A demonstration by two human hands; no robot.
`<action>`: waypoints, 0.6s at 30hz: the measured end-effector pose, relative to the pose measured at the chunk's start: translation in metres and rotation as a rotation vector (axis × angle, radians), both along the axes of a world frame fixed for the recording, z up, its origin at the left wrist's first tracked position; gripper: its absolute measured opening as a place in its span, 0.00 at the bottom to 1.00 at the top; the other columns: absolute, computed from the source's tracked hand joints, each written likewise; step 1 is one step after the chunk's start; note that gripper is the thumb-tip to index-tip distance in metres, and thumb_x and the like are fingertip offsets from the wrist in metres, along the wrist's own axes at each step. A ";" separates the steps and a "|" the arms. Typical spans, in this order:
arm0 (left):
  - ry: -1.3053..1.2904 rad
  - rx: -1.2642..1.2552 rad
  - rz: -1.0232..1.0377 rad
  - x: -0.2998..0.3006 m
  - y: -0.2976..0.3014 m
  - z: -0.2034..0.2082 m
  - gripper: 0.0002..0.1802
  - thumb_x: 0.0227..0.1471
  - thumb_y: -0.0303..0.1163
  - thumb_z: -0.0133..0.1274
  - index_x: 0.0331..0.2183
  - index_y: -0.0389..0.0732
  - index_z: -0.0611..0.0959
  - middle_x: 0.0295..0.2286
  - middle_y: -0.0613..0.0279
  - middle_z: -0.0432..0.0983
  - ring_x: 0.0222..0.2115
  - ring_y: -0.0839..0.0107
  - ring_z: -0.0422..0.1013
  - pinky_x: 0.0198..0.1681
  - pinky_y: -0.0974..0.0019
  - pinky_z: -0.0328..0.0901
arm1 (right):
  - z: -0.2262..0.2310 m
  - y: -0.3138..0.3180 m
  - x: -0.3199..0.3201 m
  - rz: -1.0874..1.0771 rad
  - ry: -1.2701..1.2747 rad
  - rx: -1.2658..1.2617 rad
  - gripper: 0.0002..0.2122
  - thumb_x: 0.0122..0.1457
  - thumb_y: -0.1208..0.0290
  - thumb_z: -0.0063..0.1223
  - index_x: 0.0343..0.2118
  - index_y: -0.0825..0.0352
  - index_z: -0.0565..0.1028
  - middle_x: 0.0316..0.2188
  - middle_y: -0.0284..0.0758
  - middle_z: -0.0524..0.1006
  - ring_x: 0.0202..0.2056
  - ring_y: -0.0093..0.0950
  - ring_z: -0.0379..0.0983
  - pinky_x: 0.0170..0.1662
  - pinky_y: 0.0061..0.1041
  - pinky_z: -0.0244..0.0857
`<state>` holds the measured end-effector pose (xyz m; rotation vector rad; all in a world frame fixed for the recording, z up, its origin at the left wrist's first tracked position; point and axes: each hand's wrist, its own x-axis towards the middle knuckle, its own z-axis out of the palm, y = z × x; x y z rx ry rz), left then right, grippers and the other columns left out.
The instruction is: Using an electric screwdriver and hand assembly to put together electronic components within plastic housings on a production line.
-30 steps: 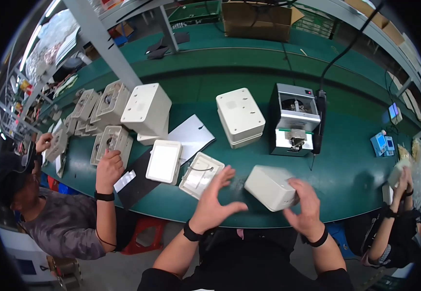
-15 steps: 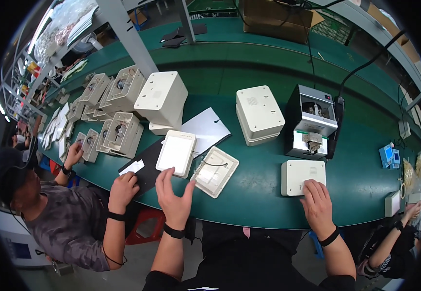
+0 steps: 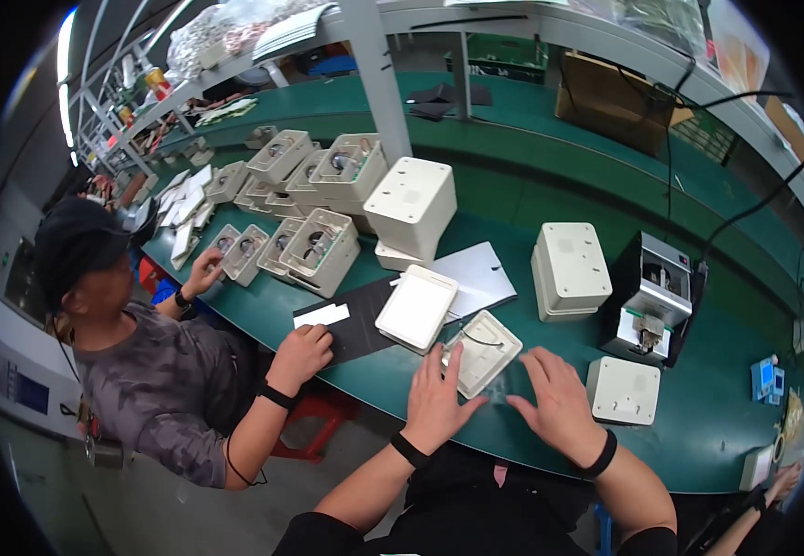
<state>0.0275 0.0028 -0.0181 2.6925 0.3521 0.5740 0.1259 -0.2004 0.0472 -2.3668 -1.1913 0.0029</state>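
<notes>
My left hand (image 3: pixel 437 398) is open, its fingertips at the near left edge of a cream plastic cover (image 3: pixel 508 356) lying hollow side up with a dark cable in it. Whether they touch the cover I cannot tell. To the right of that cover my right hand (image 3: pixel 558 400) hovers open over the bench, fingers apart and nothing in them. Beyond my left hand rests another cream case part (image 3: pixel 416 308) with a white upper face, partly over a black sheet (image 3: pixel 365 341) and white paper (image 3: pixel 478 275). A closed cream box (image 3: pixel 624 389) sits right of my right hand.
Stacked cream boxes (image 3: pixel 572 264) stand beside a silver-black machine (image 3: pixel 654 301) with a cable. Another tall cream box (image 3: pixel 411 199) and several open housings (image 3: pixel 323 250) are at left. A co-worker's hand (image 3: pixel 302 357) is close to white strips. Small blue devices (image 3: pixel 767 380) lie far right.
The view has turned, so the bench things appear shifted right. My right hand has left the closed box and moved left toward the cover with the cable. My left hand has come nearer that cover.
</notes>
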 end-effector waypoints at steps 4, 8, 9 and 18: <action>0.017 -0.050 -0.129 -0.007 0.025 0.034 0.46 0.42 0.48 0.74 0.59 0.39 0.75 0.55 0.45 0.72 0.51 0.49 0.74 0.53 0.53 0.70 | -0.017 0.025 0.025 0.004 -0.098 -0.011 0.32 0.50 0.66 0.72 0.57 0.70 0.70 0.55 0.46 0.71 0.56 0.45 0.69 0.59 0.42 0.64; -0.082 -0.128 0.150 0.027 0.112 0.068 0.28 0.50 0.38 0.68 0.51 0.38 0.80 0.44 0.50 0.80 0.39 0.55 0.80 0.45 0.52 0.73 | -0.026 0.034 0.027 0.054 -0.089 -0.067 0.32 0.51 0.64 0.71 0.57 0.70 0.69 0.56 0.46 0.70 0.58 0.45 0.68 0.60 0.42 0.62; -0.078 -0.036 0.269 0.041 0.132 0.074 0.26 0.51 0.38 0.67 0.49 0.39 0.80 0.45 0.50 0.79 0.40 0.54 0.80 0.45 0.51 0.73 | -0.025 0.037 0.026 0.066 -0.089 -0.076 0.32 0.51 0.64 0.71 0.57 0.70 0.69 0.56 0.46 0.70 0.58 0.45 0.68 0.60 0.42 0.62; 0.218 0.294 0.665 0.083 0.245 0.048 0.12 0.51 0.36 0.61 0.38 0.42 0.85 0.37 0.52 0.83 0.37 0.48 0.80 0.39 0.46 0.74 | -0.037 0.042 0.028 0.011 -0.096 -0.082 0.36 0.51 0.58 0.71 0.59 0.71 0.68 0.58 0.49 0.68 0.60 0.48 0.65 0.62 0.45 0.60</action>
